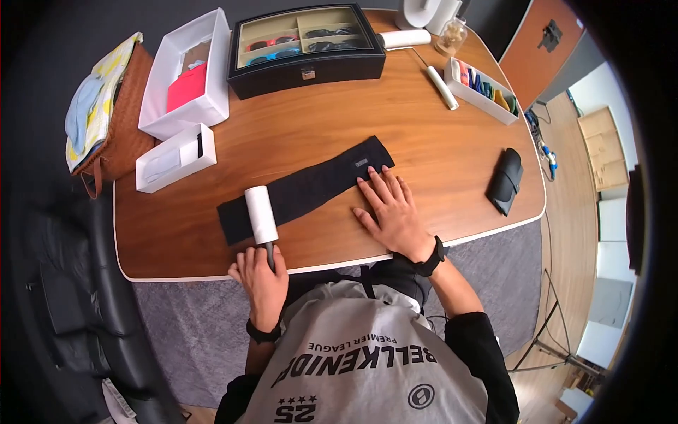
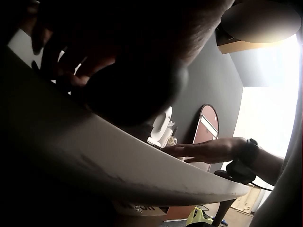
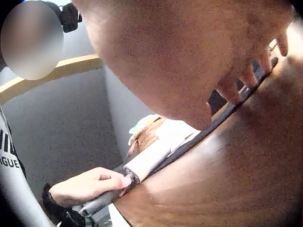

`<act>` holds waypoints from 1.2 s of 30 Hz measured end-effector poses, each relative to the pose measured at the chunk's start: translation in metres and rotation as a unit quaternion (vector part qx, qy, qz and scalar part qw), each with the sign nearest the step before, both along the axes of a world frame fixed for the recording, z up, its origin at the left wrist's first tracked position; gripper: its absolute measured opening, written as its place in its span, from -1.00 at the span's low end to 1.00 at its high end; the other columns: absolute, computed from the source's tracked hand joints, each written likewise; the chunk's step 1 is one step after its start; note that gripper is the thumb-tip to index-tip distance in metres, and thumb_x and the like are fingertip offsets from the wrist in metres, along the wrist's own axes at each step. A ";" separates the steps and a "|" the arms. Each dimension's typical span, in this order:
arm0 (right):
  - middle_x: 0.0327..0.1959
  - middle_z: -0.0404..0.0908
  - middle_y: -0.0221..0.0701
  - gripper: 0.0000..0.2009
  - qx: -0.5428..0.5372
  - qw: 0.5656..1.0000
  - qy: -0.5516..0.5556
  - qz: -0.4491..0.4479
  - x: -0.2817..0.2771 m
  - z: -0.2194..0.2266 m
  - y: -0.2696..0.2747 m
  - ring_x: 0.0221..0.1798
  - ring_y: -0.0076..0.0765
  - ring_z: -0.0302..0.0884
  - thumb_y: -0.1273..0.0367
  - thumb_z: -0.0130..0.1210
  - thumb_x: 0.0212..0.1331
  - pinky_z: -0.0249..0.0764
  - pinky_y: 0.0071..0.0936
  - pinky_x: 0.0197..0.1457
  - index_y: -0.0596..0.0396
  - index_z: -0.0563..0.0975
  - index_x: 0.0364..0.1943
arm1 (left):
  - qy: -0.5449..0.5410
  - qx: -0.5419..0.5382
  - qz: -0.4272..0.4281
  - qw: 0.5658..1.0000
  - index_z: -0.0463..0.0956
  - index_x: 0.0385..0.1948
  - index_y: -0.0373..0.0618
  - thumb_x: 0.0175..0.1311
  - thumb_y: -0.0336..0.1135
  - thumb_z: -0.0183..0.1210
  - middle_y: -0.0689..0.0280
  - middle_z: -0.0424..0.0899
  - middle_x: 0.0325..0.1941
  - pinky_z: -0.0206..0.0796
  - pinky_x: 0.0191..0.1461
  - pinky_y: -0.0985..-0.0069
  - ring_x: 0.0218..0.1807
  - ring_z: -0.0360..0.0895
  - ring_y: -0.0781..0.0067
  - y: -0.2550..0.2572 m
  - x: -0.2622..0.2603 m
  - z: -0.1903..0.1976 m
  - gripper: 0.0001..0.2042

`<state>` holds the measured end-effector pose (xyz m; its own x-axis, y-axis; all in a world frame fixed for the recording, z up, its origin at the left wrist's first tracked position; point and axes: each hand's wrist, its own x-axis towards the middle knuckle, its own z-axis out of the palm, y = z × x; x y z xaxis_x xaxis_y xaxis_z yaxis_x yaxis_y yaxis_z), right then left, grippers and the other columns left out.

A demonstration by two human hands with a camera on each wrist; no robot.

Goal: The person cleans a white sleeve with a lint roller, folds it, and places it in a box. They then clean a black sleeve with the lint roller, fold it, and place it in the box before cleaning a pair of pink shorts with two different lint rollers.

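Note:
A long strip of black cloth [image 1: 304, 185] with a small grey label lies slantwise on the wooden table. My left hand [image 1: 263, 286], at the table's front edge, grips the dark handle of a white lint roller [image 1: 262, 215]. The roller's cylinder overlaps the left end of the cloth. In the right wrist view the lint roller [image 3: 147, 160] sits at the cloth's edge, its handle held by the left hand [image 3: 90, 187]. Fingers spread, my right hand [image 1: 395, 215] lies palm down, fingertips on the cloth's lower edge near the label and thumb on the wood.
Along the back stand a white bin [image 1: 148, 116], a black glasses case box [image 1: 307, 79] and a second lint roller [image 1: 441, 88]. A small white tray [image 1: 176, 173] and a woven basket [image 1: 127, 120] are at left. A black pouch [image 1: 504, 180] and a box of rolled cloths [image 1: 462, 90] are at right.

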<state>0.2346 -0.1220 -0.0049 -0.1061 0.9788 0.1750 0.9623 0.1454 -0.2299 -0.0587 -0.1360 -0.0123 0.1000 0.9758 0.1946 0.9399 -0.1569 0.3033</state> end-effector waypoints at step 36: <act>0.53 0.34 -0.06 -0.39 0.041 0.995 -0.003 -0.094 0.003 -0.008 -0.028 0.62 0.24 0.13 0.09 0.13 0.41 0.02 0.20 0.65 0.04 0.42 0.46 | 0.018 -0.155 -0.064 0.986 0.55 -0.24 -0.21 0.65 -0.07 -0.09 -0.09 0.71 -0.53 0.53 -0.24 -0.14 -0.36 0.73 -0.27 0.012 0.073 0.029 -0.60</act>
<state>0.2376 -0.1500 -0.0131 0.0769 0.9638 0.2553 0.9758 -0.0201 -0.2179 0.0138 -0.1236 0.0163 0.2279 0.9666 -0.1170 0.9293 -0.1801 0.3223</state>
